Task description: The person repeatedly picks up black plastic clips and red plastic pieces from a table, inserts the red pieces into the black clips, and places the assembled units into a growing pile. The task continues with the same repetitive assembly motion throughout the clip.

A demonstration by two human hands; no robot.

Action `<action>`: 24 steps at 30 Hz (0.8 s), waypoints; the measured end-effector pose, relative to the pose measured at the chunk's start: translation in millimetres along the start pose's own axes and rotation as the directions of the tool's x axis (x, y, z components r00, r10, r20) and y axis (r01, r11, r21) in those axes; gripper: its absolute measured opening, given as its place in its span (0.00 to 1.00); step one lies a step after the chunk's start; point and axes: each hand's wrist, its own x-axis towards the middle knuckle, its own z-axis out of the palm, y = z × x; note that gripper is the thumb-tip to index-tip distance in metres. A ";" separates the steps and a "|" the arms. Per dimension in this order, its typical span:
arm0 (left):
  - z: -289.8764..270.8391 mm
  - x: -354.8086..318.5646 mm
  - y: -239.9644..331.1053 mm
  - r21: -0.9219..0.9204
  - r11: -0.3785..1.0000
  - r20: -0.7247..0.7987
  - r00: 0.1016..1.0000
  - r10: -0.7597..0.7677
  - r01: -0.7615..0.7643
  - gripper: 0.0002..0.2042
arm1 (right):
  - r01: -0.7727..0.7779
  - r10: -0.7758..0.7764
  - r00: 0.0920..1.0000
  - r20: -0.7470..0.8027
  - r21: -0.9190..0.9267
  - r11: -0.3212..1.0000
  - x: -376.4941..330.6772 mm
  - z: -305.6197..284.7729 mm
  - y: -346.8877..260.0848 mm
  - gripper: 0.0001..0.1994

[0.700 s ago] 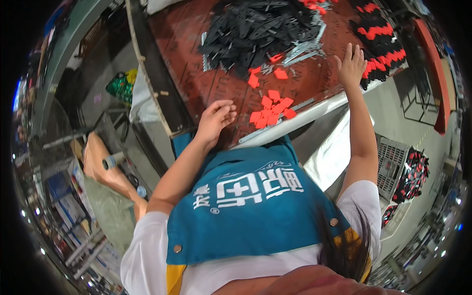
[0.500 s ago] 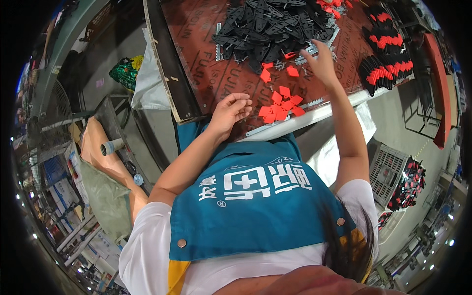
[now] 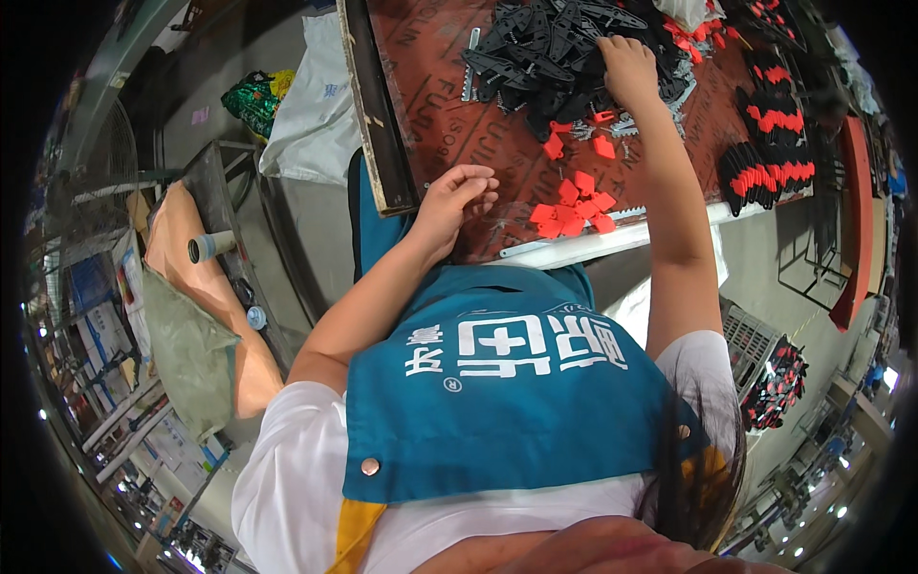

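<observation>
My right hand [image 3: 631, 73] reaches into the right part of a heap of black, elongated plastic parts [image 3: 545, 62]. Its fingers are bent and close together; their tips are turned away, so whatever they grip is hidden. Over the table's near left part, my left hand [image 3: 457, 203] is held with curled fingers, the thumb against the index finger. Anything between those fingers is too small to make out. To its right lies a small group of red diamond-shaped plastic pieces [image 3: 574, 207]. Another red piece [image 3: 603, 146] sits by itself nearer the heap.
Metal toothed strips [image 3: 470, 65] lie beside the heap on the reddish-brown tabletop [image 3: 421, 86]. Rows of black-and-red assembled pieces [image 3: 765, 172] line the right side. A raised wooden edge [image 3: 368, 115] bounds the left. A grey crate [image 3: 751, 344] stands at lower right.
My right hand has moved farther out, onto the black parts, and its fingers have drawn together. My left hand stays curled near the same spot. The whole view has shifted slightly.
</observation>
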 end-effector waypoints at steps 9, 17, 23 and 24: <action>24.6 13.9 -12.9 0.094 0.976 0.151 0.972 0.181 -0.196 0.17 | -0.580 -0.210 0.808 0.550 0.805 -0.123 -85.8 -85.3 -87.4 0.20; 11.5 13.2 -24.8 -0.144 0.972 0.078 0.981 -0.175 0.185 0.11 | -0.539 0.050 0.806 0.590 0.766 -0.350 -145.9 -85.0 -139.4 0.22; 6.4 12.6 -20.5 -0.217 0.965 0.051 0.989 -0.136 0.144 0.07 | -0.395 0.115 0.881 0.459 0.578 0.714 -156.3 -49.1 -74.1 0.16; 5.7 13.3 -20.7 -0.222 0.963 0.087 0.987 -0.137 0.154 0.08 | -0.401 0.123 0.879 0.461 0.573 0.715 -155.5 -48.7 -75.8 0.16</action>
